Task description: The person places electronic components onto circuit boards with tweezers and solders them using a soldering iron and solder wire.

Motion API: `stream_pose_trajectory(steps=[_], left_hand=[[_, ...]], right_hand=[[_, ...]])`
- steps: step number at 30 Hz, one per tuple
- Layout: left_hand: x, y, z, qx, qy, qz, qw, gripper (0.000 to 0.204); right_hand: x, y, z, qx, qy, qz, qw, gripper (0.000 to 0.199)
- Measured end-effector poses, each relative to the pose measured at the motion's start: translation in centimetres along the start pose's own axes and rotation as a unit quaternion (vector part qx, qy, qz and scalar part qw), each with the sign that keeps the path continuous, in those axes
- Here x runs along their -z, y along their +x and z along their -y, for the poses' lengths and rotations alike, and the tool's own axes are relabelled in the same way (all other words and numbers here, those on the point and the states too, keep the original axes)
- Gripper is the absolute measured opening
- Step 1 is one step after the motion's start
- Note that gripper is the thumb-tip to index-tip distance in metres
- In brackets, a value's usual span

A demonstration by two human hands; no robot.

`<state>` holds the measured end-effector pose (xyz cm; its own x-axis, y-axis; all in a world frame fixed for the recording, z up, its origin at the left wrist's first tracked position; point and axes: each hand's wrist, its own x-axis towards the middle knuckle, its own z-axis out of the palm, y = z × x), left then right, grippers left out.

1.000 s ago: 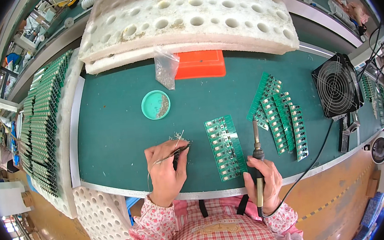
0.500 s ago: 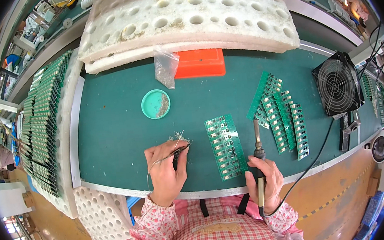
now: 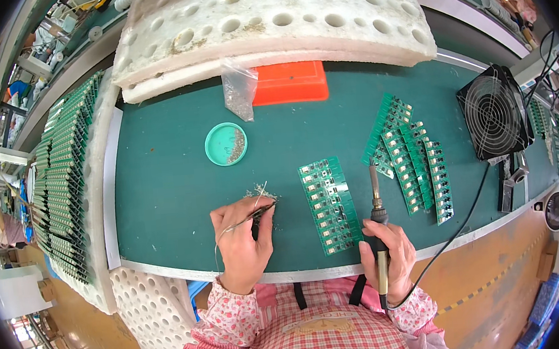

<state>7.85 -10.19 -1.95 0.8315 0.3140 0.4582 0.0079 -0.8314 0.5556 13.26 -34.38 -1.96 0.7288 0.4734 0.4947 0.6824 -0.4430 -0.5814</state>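
Observation:
My left hand (image 3: 242, 241) rests on the green mat (image 3: 161, 185) and pinches a thin solder wire (image 3: 253, 213), with tiny metal parts (image 3: 258, 193) scattered at its fingertips. My right hand (image 3: 386, 258) grips the handle of a soldering iron (image 3: 376, 202), tip pointing away from me, just right of a green circuit board strip (image 3: 329, 205). The iron's black cable (image 3: 457, 225) runs off toward the right.
Several green board strips (image 3: 411, 156) lie fanned at the right. A teal dish of small parts (image 3: 226, 144), a clear bag (image 3: 240, 91) and an orange tray (image 3: 290, 84) sit further back. White foam slabs (image 3: 266, 23), a black fan (image 3: 492, 112), racks of boards (image 3: 60, 174) at left.
My right hand with the soldering iron has shifted slightly toward me and a little right. The left hand keeps its place with the wire.

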Motion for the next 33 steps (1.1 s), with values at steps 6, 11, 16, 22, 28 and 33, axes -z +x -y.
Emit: stream_pose_trajectory(steps=[6,11,16,22,28,33], left_hand=[[0.0,0.1,-0.2,-0.004,-0.007,-0.004,1.0,0.02],[-0.3,0.2,-1.9,0.015,-0.047,0.014,0.999,0.012],[-2.0,0.3,-3.4,0.028,-0.116,0.027,0.992,0.015],[-2.7,0.5,-3.4,0.004,-0.089,0.044,0.995,0.014],[-2.8,0.3,-3.2,-0.007,-0.081,0.042,0.996,0.014],[-3.0,0.4,-3.4,-0.014,-0.082,0.039,0.996,0.013]], right_hand=[[0.0,0.1,0.1,-0.003,0.002,-0.006,1.0,0.047],[-0.4,0.2,0.3,-0.008,0.003,-0.009,1.0,0.052],[-0.4,-0.1,0.1,-0.013,0.01,-0.023,1.0,0.053],[-0.5,0.0,0.0,-0.003,0.027,-0.035,0.999,0.052],[-0.4,0.1,-0.1,-0.003,0.039,-0.029,0.999,0.053],[-0.4,0.1,-0.1,0.007,0.038,-0.036,0.999,0.053]])
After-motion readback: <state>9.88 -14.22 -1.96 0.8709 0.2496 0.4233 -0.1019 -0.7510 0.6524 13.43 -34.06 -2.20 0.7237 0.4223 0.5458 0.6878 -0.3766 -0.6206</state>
